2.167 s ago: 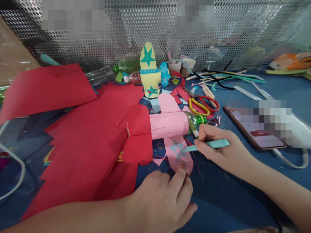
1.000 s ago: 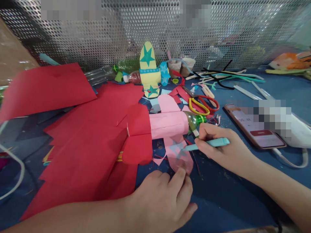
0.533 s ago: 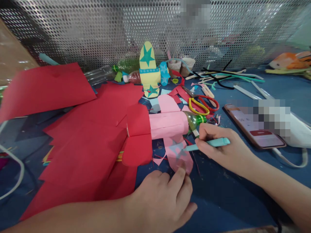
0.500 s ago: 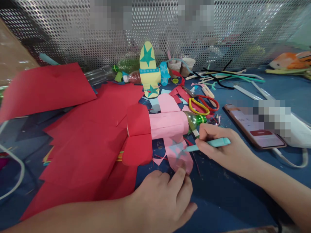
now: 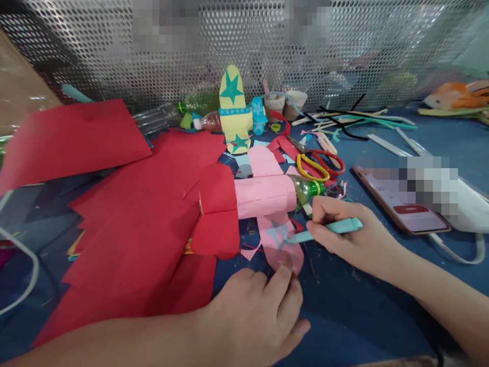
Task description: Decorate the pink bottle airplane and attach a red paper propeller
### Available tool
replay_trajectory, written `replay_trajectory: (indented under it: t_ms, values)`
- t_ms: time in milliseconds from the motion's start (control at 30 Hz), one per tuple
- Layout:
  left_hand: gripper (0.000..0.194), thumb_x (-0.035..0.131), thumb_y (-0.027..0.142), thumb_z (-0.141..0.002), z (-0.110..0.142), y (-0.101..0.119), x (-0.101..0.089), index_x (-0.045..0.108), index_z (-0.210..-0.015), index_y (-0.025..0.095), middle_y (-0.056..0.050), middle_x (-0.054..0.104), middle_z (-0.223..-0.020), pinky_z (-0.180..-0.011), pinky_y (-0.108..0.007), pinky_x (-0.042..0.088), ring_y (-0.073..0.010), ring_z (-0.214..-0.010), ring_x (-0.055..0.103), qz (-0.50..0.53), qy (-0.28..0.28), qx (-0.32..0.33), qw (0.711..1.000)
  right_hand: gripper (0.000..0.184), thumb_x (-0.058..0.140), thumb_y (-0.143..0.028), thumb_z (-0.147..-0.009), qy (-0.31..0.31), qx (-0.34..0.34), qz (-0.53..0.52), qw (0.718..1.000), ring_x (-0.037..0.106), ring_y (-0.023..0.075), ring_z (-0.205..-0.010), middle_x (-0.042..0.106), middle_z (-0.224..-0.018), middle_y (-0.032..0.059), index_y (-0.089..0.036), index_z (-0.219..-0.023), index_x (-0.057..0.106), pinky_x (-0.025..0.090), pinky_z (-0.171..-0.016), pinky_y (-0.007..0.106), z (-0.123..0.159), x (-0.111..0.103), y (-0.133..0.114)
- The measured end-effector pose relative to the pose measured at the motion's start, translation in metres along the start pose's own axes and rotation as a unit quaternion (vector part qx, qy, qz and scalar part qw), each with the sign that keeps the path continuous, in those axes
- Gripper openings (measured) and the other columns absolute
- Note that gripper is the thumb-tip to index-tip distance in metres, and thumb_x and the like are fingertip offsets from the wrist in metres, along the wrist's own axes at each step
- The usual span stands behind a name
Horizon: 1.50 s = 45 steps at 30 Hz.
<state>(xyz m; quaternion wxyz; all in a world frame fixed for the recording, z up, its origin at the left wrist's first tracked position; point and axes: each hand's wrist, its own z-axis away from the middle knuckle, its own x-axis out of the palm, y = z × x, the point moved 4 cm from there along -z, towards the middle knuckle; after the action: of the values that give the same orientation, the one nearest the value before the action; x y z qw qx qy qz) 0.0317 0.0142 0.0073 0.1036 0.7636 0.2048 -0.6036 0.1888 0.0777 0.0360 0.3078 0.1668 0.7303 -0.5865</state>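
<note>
My right hand point(image 5: 344, 229) is closed around a light-blue marker pen point(image 5: 324, 230). Its tip meets a blue star point(image 5: 280, 235) drawn on the near pink paper wing point(image 5: 272, 252). My left hand point(image 5: 263, 311) presses its fingertips on the rounded end of that wing, thumb apart, with nothing gripped. The wing sticks out from a plastic bottle point(image 5: 303, 189) with a green cap, lying on its side and wrapped in pink paper point(image 5: 263, 196). A red paper tail point(image 5: 217, 229) is at the bottle's left end.
Red paper sheets point(image 5: 133, 239) cover the left of the blue table. Behind stands a yellow paper plane point(image 5: 234, 122) with teal stars. Scissors point(image 5: 321, 165) lie among paper scraps; a phone point(image 5: 401, 201) and power bank point(image 5: 469, 199) are at right. A perforated metal panel point(image 5: 244, 46) closes the back.
The marker tip has shifted slightly left and down across the star, my right hand moving only a little. My left hand stays on the wing.
</note>
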Motion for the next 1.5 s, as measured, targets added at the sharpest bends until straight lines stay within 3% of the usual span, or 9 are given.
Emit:
replay_trajectory:
  t_ms: [233,467,667,867,1167,1500]
  values:
    - [0.040,0.043,0.041,-0.092,0.0002,-0.0004,0.0004,0.057,-0.112,0.010,-0.014,0.066,-0.107,-0.044,-0.033,0.044,-0.0180,-0.056,0.060,-0.001,-0.016,0.000,1.000,0.021,0.047,-0.013,-0.073,0.008,-0.005,0.009,1.000,0.030,0.0084,-0.045,0.036,-0.048,-0.0075,-0.022,-0.059,0.034,0.027,-0.043,0.022,0.0006,-0.0014,-0.0014]
    - [0.038,0.044,0.042,-0.092,0.0013,0.0000,0.0003,0.059,-0.108,0.011,-0.013,0.067,-0.104,-0.044,-0.032,0.043,-0.0176,-0.054,0.059,-0.004,0.003,0.000,1.000,0.022,0.047,-0.011,-0.073,0.022,-0.007,0.011,1.000,0.030,0.0084,-0.045,0.035,-0.048,-0.0076,-0.022,-0.058,0.033,0.026,-0.043,0.022,-0.0004,-0.0029,-0.0014]
    - [0.039,0.043,0.042,-0.092,0.0002,0.0001,-0.0006,0.058,-0.110,0.010,-0.017,0.065,-0.112,-0.044,-0.033,0.043,-0.0178,-0.055,0.059,-0.008,-0.017,0.003,1.000,0.023,0.047,-0.010,-0.074,-0.006,-0.004,-0.010,1.000,0.033,0.0083,-0.045,0.039,-0.049,-0.0078,-0.022,-0.060,0.035,0.028,-0.044,0.022,0.0018,0.0015,-0.0002]
    - [0.037,0.043,0.041,-0.092,-0.0001,-0.0002,0.0000,0.059,-0.107,0.011,-0.015,0.066,-0.110,-0.044,-0.033,0.044,-0.0179,-0.054,0.060,-0.005,-0.005,-0.002,1.000,0.024,0.049,-0.012,-0.079,0.044,0.001,-0.014,0.999,0.038,0.0090,-0.046,0.042,-0.050,-0.0074,-0.023,-0.060,0.036,0.031,-0.046,0.023,0.0019,0.0000,0.0036]
    - [0.039,0.036,0.038,-0.095,0.0001,-0.0005,0.0021,0.059,-0.110,0.010,-0.013,0.066,-0.106,-0.042,-0.034,0.046,-0.0198,-0.058,0.063,0.013,-0.009,-0.006,1.000,0.022,0.051,-0.017,-0.082,0.000,0.005,-0.005,1.000,0.040,0.0085,-0.045,0.045,-0.052,-0.0079,-0.023,-0.064,0.039,0.033,-0.046,0.022,0.0006,0.0057,0.0053]
    - [0.036,0.039,0.036,-0.094,0.0015,-0.0001,-0.0006,0.060,-0.107,0.010,-0.012,0.067,-0.102,-0.041,-0.034,0.045,-0.0195,-0.055,0.061,0.004,0.016,-0.009,1.000,0.023,0.050,-0.016,-0.082,-0.002,0.000,-0.018,1.000,0.038,0.0078,-0.046,0.043,-0.053,-0.0078,-0.022,-0.064,0.037,0.032,-0.045,0.021,0.0032,0.0057,0.0039]
